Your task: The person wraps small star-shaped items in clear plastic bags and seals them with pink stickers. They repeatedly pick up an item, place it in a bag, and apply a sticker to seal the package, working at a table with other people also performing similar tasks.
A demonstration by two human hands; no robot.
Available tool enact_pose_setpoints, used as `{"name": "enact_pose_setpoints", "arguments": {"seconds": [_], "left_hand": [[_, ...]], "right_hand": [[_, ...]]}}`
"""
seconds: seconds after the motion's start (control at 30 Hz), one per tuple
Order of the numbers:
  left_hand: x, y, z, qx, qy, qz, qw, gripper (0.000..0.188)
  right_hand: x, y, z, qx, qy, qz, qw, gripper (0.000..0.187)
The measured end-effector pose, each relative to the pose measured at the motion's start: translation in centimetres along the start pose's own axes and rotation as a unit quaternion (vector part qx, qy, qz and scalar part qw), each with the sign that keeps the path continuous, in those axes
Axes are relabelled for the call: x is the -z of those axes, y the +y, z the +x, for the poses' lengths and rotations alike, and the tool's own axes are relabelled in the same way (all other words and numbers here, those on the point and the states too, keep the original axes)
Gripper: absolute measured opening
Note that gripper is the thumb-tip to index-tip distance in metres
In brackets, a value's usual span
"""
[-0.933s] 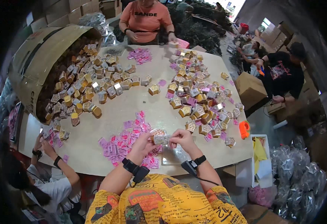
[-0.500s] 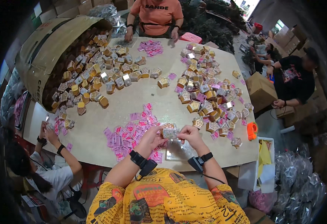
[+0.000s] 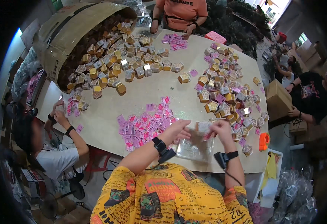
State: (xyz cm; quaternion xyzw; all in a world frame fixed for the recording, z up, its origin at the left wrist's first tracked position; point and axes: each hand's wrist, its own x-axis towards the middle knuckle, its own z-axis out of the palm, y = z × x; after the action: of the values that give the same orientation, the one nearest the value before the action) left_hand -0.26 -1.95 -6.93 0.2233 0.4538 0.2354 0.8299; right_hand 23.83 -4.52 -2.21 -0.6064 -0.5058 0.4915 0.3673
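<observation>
My right hand (image 3: 221, 131) pinches a small clear-and-gold box (image 3: 203, 127), smeared by motion, with a pinkish bit at its lower side. My left hand (image 3: 177, 130) is just left of the box, fingers stretched out and holding nothing. Under the hands lies a shiny clear plastic packet (image 3: 193, 150) at the table's near edge. A heap of pink printed tags (image 3: 143, 128) spreads beside my left hand. Beyond my right hand is a pile of gold five-sided boxes (image 3: 225, 98), mixed with pink tags.
A large carton (image 3: 59, 44) on its side spills more gold boxes (image 3: 111, 61) over the table (image 3: 163, 87). An orange tape dispenser (image 3: 264, 142) stands at the right edge. One co-worker sits left, another stands across; a third holds a carton (image 3: 278, 95) at right.
The view has shifted, so the table sits farther right in it. My left hand has let go of the box and opened; my right hand holds it, farther right.
</observation>
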Motion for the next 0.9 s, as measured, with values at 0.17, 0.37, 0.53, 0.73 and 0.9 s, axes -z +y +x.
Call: {"name": "enact_pose_setpoints", "arguments": {"seconds": [0.17,0.37,0.53,0.73,0.9], "left_hand": [[5.7,2.6,3.6,-0.21,0.182,0.424,0.862,0.04],[8.9,7.2,6.4,-0.246,0.257,0.657,0.665,0.037],[12.0,7.6,10.2,-0.232,0.245,0.738,0.585,0.032],[12.1,6.9,13.3,-0.258,0.28,0.754,0.536,0.017],[11.9,7.7,13.0,-0.274,0.265,0.774,0.506,0.018]], "right_hand": [[6.3,-3.7,1.9,0.12,0.25,-0.094,0.956,0.014],[-0.6,6.4,-1.0,0.035,0.117,-0.27,0.955,0.021],[-7.3,10.4,-3.7,-0.071,0.075,-0.317,0.943,0.025],[-10.5,12.6,-3.8,-0.034,0.091,-0.337,0.936,0.012],[-11.6,12.2,-4.3,-0.001,0.111,-0.327,0.938,0.006]]}}
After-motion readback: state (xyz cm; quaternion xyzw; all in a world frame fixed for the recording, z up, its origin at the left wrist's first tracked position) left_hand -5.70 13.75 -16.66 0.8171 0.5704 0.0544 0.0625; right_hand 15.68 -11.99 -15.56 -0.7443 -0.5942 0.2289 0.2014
